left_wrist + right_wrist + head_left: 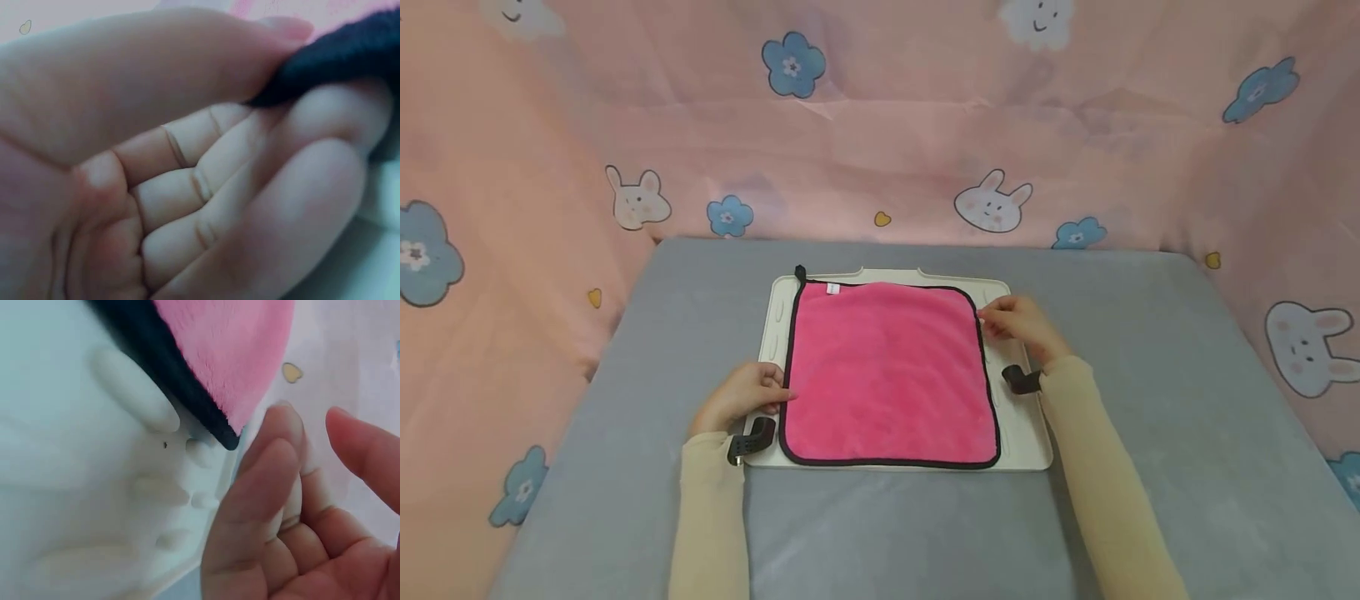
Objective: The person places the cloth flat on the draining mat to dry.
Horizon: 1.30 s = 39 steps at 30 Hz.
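Observation:
A pink towel [887, 375] with black edging lies spread over a cream tray [1026, 454]; a black loop and a small white tag [832, 288] mark its far left corner. My left hand [752, 392] pinches the towel's left edge. In the left wrist view the thumb [187, 56] lies over the black edging [337, 59], with fingertips below it. Beside the far right corner is my right hand [1015, 325]. Its thumb [365, 450] and fingers stand apart in the right wrist view, holding nothing, close to the towel corner [228, 428].
The tray rests on a grey-covered table [1150, 400], with raised oval ridges [134, 390] on its surface. A pink curtain [880, 133] with rabbits and flowers hangs behind and at both sides. Each wrist wears a black camera [752, 442].

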### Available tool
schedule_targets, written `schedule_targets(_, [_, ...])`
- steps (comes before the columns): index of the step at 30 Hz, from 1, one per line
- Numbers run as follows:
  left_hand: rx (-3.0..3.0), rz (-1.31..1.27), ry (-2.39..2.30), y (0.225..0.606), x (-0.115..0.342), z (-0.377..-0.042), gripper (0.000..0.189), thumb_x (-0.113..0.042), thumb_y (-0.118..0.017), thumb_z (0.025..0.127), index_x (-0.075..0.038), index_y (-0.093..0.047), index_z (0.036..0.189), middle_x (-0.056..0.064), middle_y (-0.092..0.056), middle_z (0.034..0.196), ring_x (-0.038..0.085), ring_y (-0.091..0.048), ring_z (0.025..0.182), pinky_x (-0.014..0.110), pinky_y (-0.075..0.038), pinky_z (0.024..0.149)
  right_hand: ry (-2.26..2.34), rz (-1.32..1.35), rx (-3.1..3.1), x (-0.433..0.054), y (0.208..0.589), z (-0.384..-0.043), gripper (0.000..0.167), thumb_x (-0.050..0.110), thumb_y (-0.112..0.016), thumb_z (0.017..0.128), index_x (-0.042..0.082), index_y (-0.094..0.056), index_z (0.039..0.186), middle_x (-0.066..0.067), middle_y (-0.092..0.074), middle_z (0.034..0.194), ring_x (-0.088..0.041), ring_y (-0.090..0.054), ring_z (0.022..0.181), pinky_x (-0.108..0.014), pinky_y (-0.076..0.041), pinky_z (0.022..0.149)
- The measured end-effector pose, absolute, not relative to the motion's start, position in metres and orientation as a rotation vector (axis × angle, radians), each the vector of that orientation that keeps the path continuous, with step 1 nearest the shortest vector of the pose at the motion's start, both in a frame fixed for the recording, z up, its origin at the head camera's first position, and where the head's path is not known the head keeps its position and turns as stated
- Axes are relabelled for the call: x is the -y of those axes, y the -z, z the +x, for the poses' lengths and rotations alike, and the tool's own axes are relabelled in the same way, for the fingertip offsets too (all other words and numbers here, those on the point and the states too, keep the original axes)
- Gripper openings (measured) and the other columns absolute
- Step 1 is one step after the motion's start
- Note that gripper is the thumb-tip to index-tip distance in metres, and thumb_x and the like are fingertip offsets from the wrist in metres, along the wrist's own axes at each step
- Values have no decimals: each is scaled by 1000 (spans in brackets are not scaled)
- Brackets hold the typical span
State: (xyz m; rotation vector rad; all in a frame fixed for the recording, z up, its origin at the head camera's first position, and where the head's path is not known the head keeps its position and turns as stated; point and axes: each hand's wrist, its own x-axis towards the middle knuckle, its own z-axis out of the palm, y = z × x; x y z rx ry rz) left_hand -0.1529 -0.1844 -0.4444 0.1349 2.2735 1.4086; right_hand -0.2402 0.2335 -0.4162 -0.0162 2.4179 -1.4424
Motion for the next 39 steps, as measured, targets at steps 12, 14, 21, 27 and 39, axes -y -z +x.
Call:
schedule_targets(12, [-2289,96,-1405,449,180,-149,23,-7,-70,82,-4,-50,71,-3,-52,58,7,-51,51,19,-45,52,1421,136,-2512,-218,431,-278,33,16,-58,94,-9,-57,116,-14,-58,99,-11,-56,72,-25,-48,68])
schedule_targets(14, [-2297,89,-1396,449,180,-148,23,-7,-70,82,-4,-50,70,-3,-52,58,7,-51,51,20,-45,52,1364,133,-2561,-215,435,-281,34,16,-60,92,-9,-58,116,-13,-58,95,-11,-53,68,-24,-46,63])
schedule_targets(21, [-2319,59,-1385,448,179,-148,25,-8,-70,82,-5,-49,68,-3,-50,57,8,-50,50,20,-44,51,1132,41,-2694,-207,439,-290,31,17,-63,88,-7,-61,108,-13,-59,91,-17,-49,72,-25,-41,63])
schedule_targets(27, [-2312,49,-1386,446,178,-149,24,-9,-70,82,-5,-50,69,-3,-50,56,8,-50,52,20,-45,52,1156,88,-2753,-208,442,-293,23,13,-62,90,-8,-64,99,-14,-59,90,-20,-49,75,-27,-40,64])
schedule_targets(39, [-2319,63,-1391,444,179,-150,25,-9,-69,83,-5,-49,68,-3,-48,57,7,-50,52,20,-45,51,1265,190,-2816,-208,442,-296,21,13,-61,90,-8,-62,95,-13,-57,84,-20,-49,72,-27,-40,64])
